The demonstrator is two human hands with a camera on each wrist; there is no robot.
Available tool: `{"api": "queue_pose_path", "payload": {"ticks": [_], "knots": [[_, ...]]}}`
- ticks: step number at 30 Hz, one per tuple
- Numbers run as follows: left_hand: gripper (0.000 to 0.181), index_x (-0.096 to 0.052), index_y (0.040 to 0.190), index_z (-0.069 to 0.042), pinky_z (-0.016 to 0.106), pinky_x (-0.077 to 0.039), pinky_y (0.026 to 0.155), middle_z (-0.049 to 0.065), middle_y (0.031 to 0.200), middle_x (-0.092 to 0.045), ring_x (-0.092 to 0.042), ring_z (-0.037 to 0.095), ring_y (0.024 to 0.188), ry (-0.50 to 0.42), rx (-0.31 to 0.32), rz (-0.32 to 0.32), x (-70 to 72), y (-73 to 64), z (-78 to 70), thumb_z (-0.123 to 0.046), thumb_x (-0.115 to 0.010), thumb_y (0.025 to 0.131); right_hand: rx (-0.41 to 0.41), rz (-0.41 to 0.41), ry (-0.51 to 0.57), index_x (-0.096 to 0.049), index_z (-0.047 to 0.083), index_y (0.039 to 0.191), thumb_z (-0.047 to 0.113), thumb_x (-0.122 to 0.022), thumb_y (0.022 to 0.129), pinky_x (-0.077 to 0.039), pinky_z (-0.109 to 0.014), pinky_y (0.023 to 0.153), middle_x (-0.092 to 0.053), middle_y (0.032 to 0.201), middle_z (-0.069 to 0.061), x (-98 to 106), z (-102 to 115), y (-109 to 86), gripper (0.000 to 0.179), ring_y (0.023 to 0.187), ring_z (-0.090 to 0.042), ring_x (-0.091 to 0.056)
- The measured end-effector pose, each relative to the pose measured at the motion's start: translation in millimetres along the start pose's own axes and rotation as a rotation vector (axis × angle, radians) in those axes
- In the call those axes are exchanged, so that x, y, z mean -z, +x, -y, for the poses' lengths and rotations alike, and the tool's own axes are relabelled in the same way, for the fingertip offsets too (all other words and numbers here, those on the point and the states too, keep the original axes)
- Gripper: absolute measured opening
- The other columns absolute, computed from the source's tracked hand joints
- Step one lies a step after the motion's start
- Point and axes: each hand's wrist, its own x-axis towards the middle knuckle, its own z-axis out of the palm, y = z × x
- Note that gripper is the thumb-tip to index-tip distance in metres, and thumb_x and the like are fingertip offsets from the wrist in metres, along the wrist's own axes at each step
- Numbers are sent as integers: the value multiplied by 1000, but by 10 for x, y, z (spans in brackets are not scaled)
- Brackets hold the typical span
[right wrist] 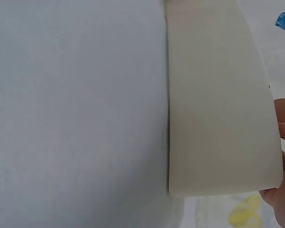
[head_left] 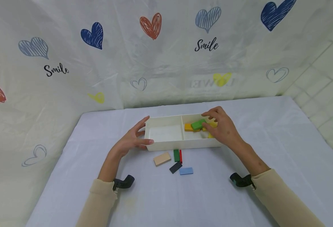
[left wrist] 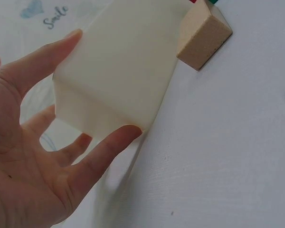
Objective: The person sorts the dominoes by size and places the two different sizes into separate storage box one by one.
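A white two-compartment box (head_left: 166, 145) lies on the table, and my left hand (head_left: 133, 137) grips its left end, thumb and fingers spread around the corners. In the left wrist view that hand (left wrist: 52, 147) has fingertips on the box's end wall. Over the right compartment is my right hand (head_left: 221, 127), fingers loosely bent near the back rim. Its thumb touches the right end of a light green block (head_left: 197, 124), which lies slanted over an orange block (head_left: 188, 127). Yellow blocks (head_left: 213, 125) sit partly hidden under the fingers. The left compartment shows its bare floor.
In front of the box lie a wooden-coloured block (head_left: 162, 159), a dark green block (head_left: 176, 155), a thin red block (head_left: 180, 156), a black block (head_left: 175, 167) and a light blue block (head_left: 186, 171). A white cloth (head_left: 206, 195) covers the table; a heart-printed curtain (head_left: 172, 63) hangs behind.
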Motion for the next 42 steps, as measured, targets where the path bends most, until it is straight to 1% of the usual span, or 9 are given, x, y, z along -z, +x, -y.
{"api": "queue_pose_path", "payload": {"ticks": [5,13,19,25,30,37,42], "knots": [[99,-24,161,-51,41,-61,86,5,173,-17,-30,38,157,-4,-3,1,0,-10,-22,-20,-83,87,-5,6,18,-71,2,123,5,-77,92,-54,-53,91,-57,121,-19,2,22,-10,31,109,-36,-63],[100,-24,162,-50,42,-62,86,4,173,-17,-30,38,157,-22,-6,9,-7,-15,-39,-19,-83,87,-9,36,48,-71,3,120,5,-76,93,-54,-57,93,-58,119,-18,-12,66,-31,28,110,-37,-63],[100,-25,162,-50,43,-62,87,4,173,-18,-29,38,158,-25,0,8,-13,-15,-37,-18,-83,87,-28,58,56,-72,3,120,6,-76,94,-55,-54,94,-59,118,-15,-43,107,-59,26,109,-36,-63],[100,-24,162,-49,43,-62,87,4,173,-19,-30,38,157,-23,0,9,-12,-22,-42,-18,-83,87,-18,77,76,-72,4,119,7,-75,94,-56,-54,95,-60,116,-14,-72,167,-97,25,107,-33,-61],[100,-24,162,-50,43,-62,87,4,173,-18,-29,38,158,-16,-1,7,-10,-22,-30,-18,-83,87,-9,88,87,-73,5,118,7,-76,93,-57,-54,95,-61,115,-13,-87,226,-115,25,105,-33,-64],[100,-26,158,-57,42,-62,87,-1,173,-17,-34,33,156,-29,18,-6,-12,-8,-5,-19,-85,86,-7,107,91,-75,8,116,11,-77,94,-57,-53,95,-62,117,-12,-97,287,-130,23,105,-33,-65],[99,-26,158,-57,43,-62,88,0,173,-16,-34,33,156,-25,20,-6,-9,-6,2,-20,-85,86,2,111,99,-75,10,114,12,-78,94,-56,-53,95,-63,117,-12,-107,328,-147,21,105,-32,-63]]}}
